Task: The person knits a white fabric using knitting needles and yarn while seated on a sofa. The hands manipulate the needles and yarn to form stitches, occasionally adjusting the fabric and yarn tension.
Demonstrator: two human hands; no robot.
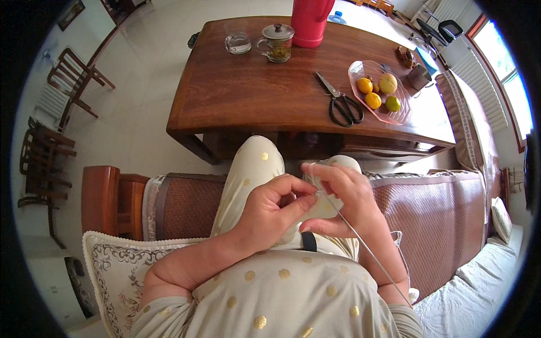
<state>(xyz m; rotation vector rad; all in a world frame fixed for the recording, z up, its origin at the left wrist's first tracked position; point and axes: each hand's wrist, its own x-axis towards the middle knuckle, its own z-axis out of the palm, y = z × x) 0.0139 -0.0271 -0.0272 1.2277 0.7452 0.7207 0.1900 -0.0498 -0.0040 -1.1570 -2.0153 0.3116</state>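
Note:
My left hand (270, 211) pinches the tip area of a long thin needle (363, 243), which looks like a knitting needle, between thumb and forefinger. From there the needle slants down across my right hand (355, 194) and along the right forearm. My right hand is slightly blurred, its thumb spread from the fingers. A pale strand of yarn (311, 172) shows at its raised forefinger, near the needle tip. Whether the other right fingers grip anything is hidden. More white yarn (399, 245) hangs beside the right forearm, with a small white bundle (413, 294) below it.
Ahead stands a wooden table (245, 93) with black-handled scissors (343, 103), a pink plate (403, 116) of fruit, a lidded glass mug (279, 44), a glass of water (238, 43), a red jug (310, 21) and a metal cup (419, 77). A patterned cushion (114, 262) lies left.

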